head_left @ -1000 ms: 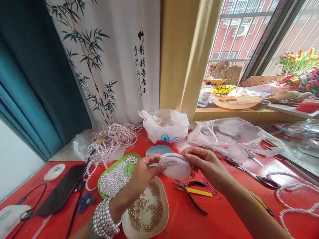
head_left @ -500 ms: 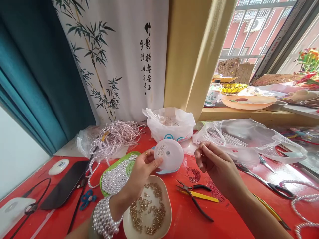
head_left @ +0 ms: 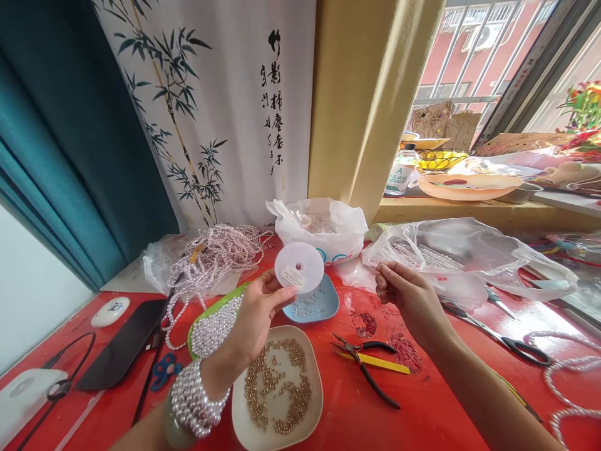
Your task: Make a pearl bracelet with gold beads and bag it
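My left hand (head_left: pixel 260 307) grips a white spool (head_left: pixel 287 266) with a printed label, thumb on its face and fingers behind. Pearl bracelets (head_left: pixel 195 401) circle that wrist. To the right, my right hand (head_left: pixel 404 291) is closed in a pinch, with what looks like a thin thread, barely visible, at its fingertips. Below the left hand sits a cream tray (head_left: pixel 317 388) of gold beads (head_left: pixel 295 410). A green tray (head_left: pixel 191 335) of white pearl beads (head_left: pixel 213 332) lies partly hidden behind the left forearm. Behind the spool stands a blue dish (head_left: pixel 326 307) of small clear pieces.
Black-handled pliers (head_left: pixel 359 357) lie across a yellow-handled tool (head_left: pixel 397 366) on the red table. Scissors (head_left: pixel 521 351) and pearl strands (head_left: pixel 573 376) are at right. Plastic bags (head_left: pixel 319 232) and heaped pearl strands (head_left: pixel 220 250) line the back; a phone (head_left: pixel 124 344) lies left.
My left hand has moved the spool left and slightly up and tilted it, uncovering more of the blue dish. My right hand has shifted slightly right and stays pinched.
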`<move>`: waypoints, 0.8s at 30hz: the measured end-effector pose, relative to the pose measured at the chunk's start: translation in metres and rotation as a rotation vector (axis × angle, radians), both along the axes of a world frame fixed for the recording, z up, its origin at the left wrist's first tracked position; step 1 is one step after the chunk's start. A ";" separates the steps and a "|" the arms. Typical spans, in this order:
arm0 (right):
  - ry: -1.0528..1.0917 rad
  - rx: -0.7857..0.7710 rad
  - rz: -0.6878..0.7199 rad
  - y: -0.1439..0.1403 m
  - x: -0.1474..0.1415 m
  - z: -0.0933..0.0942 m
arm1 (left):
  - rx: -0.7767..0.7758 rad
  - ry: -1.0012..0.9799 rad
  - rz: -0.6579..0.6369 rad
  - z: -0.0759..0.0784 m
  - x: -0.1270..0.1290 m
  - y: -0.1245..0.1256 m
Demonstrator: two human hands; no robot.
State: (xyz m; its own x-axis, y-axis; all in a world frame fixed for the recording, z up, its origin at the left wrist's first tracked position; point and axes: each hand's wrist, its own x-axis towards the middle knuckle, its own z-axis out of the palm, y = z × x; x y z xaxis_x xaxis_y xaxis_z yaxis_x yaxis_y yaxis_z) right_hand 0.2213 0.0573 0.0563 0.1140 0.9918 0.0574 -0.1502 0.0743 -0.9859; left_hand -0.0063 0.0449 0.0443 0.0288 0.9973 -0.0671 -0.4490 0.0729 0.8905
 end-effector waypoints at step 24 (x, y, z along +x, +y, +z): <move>0.100 0.027 -0.257 0.010 0.040 0.004 | 0.005 -0.236 0.252 0.002 -0.013 0.015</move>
